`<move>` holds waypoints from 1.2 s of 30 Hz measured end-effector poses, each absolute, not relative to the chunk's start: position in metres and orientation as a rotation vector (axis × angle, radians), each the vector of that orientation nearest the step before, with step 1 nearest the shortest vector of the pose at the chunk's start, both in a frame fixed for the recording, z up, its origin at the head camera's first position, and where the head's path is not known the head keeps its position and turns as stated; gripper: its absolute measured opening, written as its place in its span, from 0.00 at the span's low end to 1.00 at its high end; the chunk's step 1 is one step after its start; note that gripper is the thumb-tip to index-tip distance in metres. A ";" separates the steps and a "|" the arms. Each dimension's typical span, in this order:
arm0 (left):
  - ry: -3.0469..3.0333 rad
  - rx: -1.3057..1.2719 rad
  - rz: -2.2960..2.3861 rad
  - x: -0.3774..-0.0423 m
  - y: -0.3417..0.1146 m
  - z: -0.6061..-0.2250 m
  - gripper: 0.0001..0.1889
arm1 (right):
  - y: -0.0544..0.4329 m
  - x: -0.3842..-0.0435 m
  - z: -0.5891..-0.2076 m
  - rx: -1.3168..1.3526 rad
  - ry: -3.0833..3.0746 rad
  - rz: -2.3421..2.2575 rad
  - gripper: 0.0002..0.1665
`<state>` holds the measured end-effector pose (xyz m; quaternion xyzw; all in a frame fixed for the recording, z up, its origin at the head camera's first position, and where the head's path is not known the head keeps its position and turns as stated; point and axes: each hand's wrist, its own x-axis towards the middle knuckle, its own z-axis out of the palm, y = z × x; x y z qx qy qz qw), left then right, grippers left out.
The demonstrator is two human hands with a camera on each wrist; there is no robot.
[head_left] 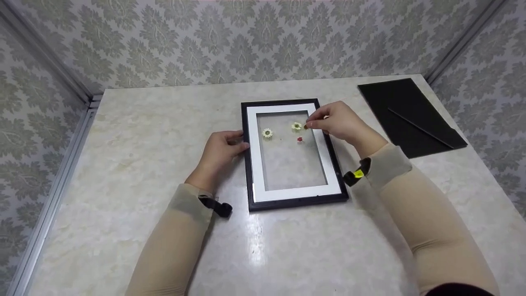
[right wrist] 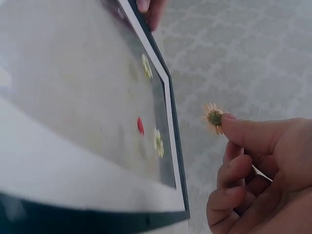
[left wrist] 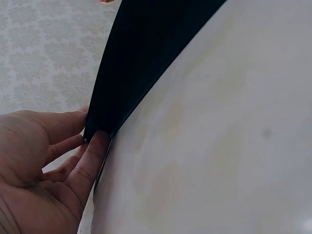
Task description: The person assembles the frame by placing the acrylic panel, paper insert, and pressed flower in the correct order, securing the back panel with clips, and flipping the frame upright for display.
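A black picture frame (head_left: pixel 296 204) with a white inner border lies on the table, its middle clear like glass. Two white daisies, one at left (head_left: pixel 267 133) and one at upper right (head_left: pixel 296 126), lie inside the border, with a small red flower (head_left: pixel 300 139) below the right one. At the frame's left edge, the left hand (head_left: pixel 220 152) grips the black side between thumb and fingers. The right hand (head_left: pixel 339 121) pinches a small dried flower (right wrist: pixel 214 118) with peach petals and a greenish centre between thumb and fingertip, over the frame's upper right part.
A black board (head_left: pixel 394 92) lies at the table's back right, with a thin dark stick (head_left: pixel 421 128) across it. Patterned walls (head_left: pixel 267 37) border the table at the back and both sides. Dark bands sit at both wrists.
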<state>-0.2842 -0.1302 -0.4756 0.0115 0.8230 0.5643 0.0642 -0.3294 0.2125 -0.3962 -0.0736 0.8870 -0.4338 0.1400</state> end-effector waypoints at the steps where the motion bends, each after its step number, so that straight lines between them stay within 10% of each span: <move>1: 2.485 0.038 1.705 -0.284 -0.130 -0.476 0.26 | 0.209 -0.327 -0.396 -0.228 2.551 -1.252 0.10; 22: 2.520 0.007 1.654 -0.285 -0.127 -0.474 0.24 | 0.152 -0.305 -0.425 -0.486 2.580 -0.794 0.07; 36: 2.528 0.034 1.652 -0.286 -0.129 -0.477 0.25 | 0.213 -0.296 -0.423 -0.285 2.697 -1.191 0.14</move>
